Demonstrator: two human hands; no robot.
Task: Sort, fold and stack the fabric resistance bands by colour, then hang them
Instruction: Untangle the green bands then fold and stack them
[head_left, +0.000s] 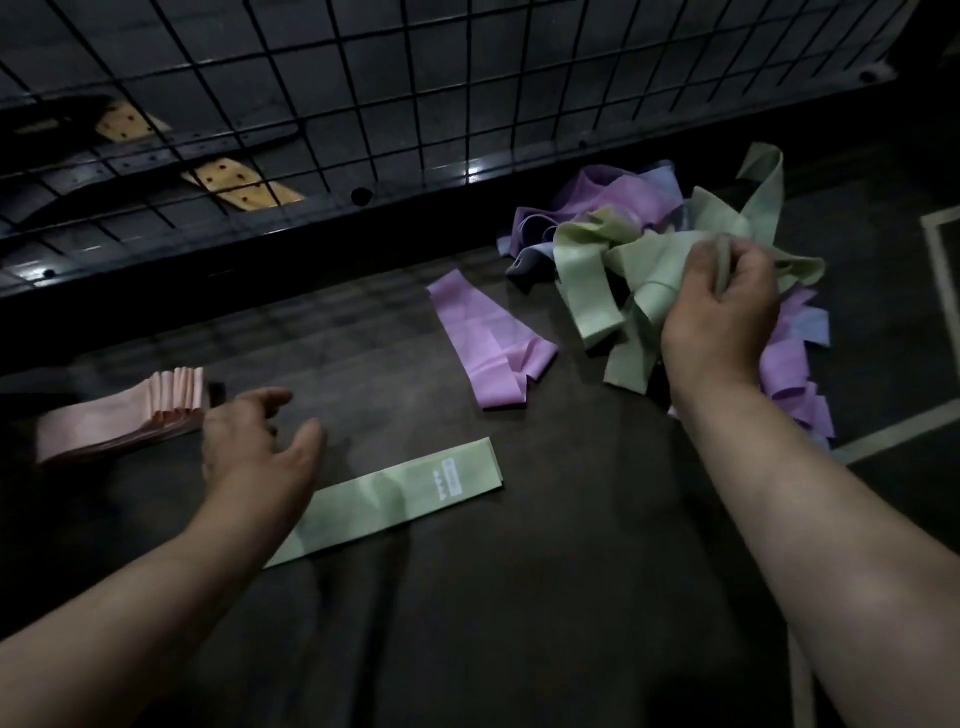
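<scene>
Pinching a green band (652, 252) in the tangled pile (597, 192) at the counter's (519, 571) far right edge, the right hand (719, 312) has its fingers clenched on it. The fabric looks soft, light and limp, and likely to snag its neighbours, so one loop end is the best hold. The left hand (249, 436) hovers with fingers released beside the pink stack (119, 415).

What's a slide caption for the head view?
Right hand grips a green band atop the mixed pile; left hand open beside the pink stack and a flattened green band.

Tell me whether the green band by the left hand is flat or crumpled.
Flat: the green band lies as one straight, smooth strip, label up, unlike the tangled pile.
</scene>
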